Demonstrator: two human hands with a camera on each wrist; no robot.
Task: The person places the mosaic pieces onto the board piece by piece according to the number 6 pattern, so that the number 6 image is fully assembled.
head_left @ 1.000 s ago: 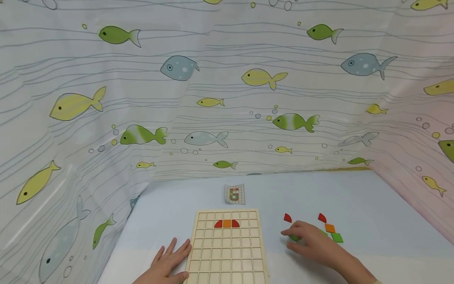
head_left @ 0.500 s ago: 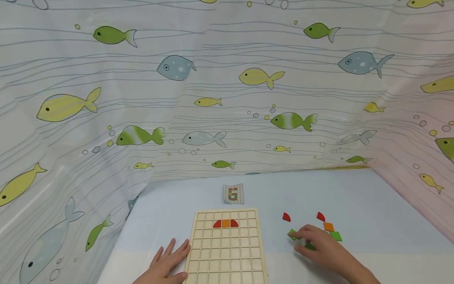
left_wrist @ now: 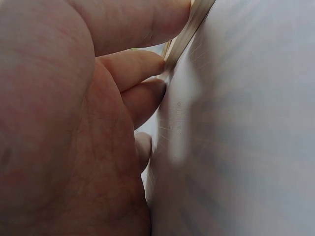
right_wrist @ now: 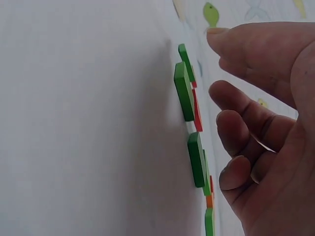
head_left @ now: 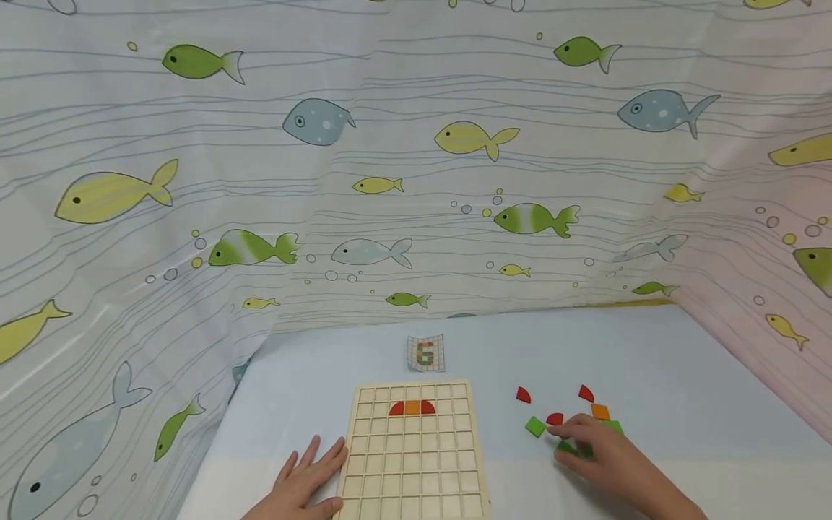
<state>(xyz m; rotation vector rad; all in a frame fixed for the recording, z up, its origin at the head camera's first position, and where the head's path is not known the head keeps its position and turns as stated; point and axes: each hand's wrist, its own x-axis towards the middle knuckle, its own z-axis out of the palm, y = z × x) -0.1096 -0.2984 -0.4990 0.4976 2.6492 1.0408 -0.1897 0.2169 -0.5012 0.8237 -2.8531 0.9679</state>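
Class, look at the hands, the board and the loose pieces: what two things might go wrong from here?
1. The right hand is close to a green square and a red quarter-circle lying near each other, so its fingers might knock one aside.
2. The left hand touches the edge of the grid board; a careless push could slide it.

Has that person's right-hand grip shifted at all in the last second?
Yes. In the head view, the right-hand grip has moved rightward, farther from the gridded board, leaving a green tile fully uncovered.
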